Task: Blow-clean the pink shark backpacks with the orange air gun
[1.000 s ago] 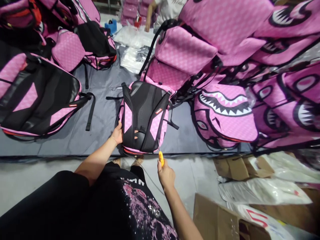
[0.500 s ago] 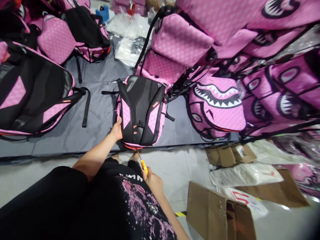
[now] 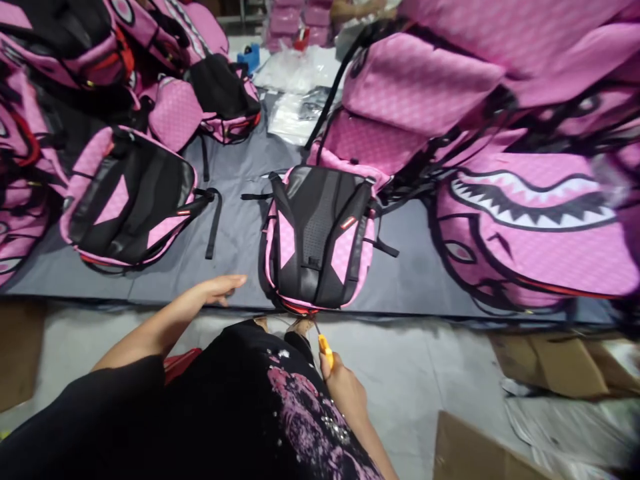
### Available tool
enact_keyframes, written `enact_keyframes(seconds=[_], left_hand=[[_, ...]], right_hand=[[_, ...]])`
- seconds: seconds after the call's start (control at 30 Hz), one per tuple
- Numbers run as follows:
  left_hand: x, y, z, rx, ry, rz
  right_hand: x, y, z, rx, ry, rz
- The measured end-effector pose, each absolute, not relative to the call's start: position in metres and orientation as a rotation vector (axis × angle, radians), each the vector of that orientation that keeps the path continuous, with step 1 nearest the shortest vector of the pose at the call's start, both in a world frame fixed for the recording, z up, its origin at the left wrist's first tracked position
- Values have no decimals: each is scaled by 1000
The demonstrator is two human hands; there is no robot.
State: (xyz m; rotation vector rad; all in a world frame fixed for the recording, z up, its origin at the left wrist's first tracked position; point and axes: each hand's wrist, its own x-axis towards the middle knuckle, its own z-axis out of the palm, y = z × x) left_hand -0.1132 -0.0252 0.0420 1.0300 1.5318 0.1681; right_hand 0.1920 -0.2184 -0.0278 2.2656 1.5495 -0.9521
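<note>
A pink and black backpack [image 3: 315, 230] lies on the grey-covered table with its padded back and straps facing up. Its lower end, with a red edge, reaches the table's front edge. My left hand [image 3: 223, 288] is open to the left of the backpack, apart from it, fingers stretched towards it. Below the table edge, my right hand [image 3: 345, 387] is closed round yellow-handled scissors [image 3: 326, 350]. Their narrow metal tip points up to the red edge at the backpack's bottom; whether it touches cannot be made out.
Another backpack [image 3: 135, 200] lies back-up on the left, with more piled behind. A backpack with a shark-mouth print [image 3: 540, 233] stands on the right beside a large pink heap. Clear plastic bags [image 3: 300, 73] lie at the back. Cardboard [image 3: 485, 447] is on the floor, lower right.
My left hand has let go of the backpack's left side and moved left, its fingers now stretched out. The view has shifted left; my right hand still holds the scissors at the bottom edge.
</note>
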Motion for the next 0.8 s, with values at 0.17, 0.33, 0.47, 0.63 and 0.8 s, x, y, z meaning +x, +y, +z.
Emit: enact_keyframes(seconds=[0.17,0.33,0.47,0.63,0.8], left_hand=[[-34,-41,42,2392,1676,266],[46,-34,-19,2717,978,46],[62,-16,-37,2366,954,250],[81,-5,37,1720,1015,732],[70,-27,76,1218,1039,1336]], right_hand=[[189,-211,-21,2222,1571,-958],[180,-206,-23,2248,1550,-953],[172,-214,-28,2370,1534,-973],[171,-223,-27,2814,1655,-885],[174,-235,-16,2864,2380,-401]])
